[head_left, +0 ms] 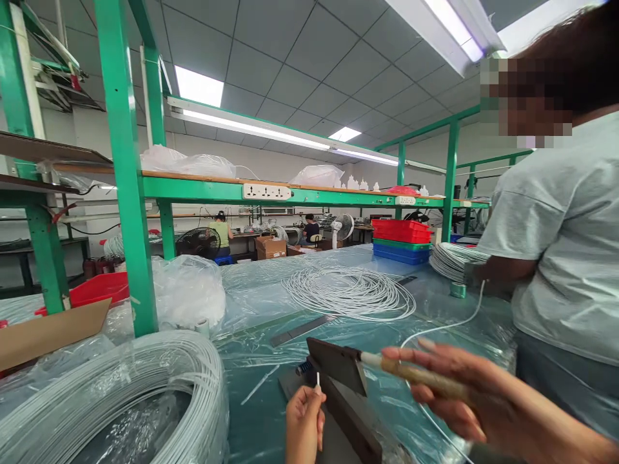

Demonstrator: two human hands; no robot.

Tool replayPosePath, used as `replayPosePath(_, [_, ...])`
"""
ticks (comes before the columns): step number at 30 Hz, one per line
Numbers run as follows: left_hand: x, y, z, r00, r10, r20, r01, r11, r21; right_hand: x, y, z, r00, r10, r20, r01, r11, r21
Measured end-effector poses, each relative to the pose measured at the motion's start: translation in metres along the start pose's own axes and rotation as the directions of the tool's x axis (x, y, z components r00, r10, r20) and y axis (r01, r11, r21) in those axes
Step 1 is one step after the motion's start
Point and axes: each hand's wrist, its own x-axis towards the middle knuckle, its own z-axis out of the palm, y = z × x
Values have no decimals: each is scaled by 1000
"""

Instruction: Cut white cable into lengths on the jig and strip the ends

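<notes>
My left hand (304, 422) is at the bottom centre, fingers pinched on the end of a thin white cable (318, 380) that sticks up just in front of a dark cutter blade (338, 365). My right hand (464, 396) lies along the cutter's wooden handle (420, 375), fingers stretched over it and blurred by motion. The blade is hinged over a dark base (351, 415). A white cable (449, 325) runs from the cutter toward the person on the right.
A large wrapped coil of white cable (120, 399) sits at lower left. A loose coil (351, 293) lies mid-table on clear plastic sheet. A co-worker in a pale shirt (565, 258) stands at right. Green posts (128, 193), stacked red and blue trays (401, 241).
</notes>
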Motion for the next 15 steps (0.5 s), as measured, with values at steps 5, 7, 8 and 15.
replayPosePath(5, [-7, 4, -1, 975, 209, -70, -208, 978, 21, 45, -77, 43, 980, -154, 126, 148, 987, 58])
replayPosePath(7, [-7, 3, 2, 975, 202, -90, -205, 979, -22, 81, -95, 52, 963, -196, 183, 202, 979, -13])
replayPosePath(8, [-6, 2, 4, 980, 178, -88, -183, 982, -48, 101, -101, 56, 959, -213, 186, 228, 972, -63])
replayPosePath(15, [4, -10, 12, 997, 58, -57, -65, 990, -121, 218, -111, 83, 966, -254, 47, 257, 928, -269])
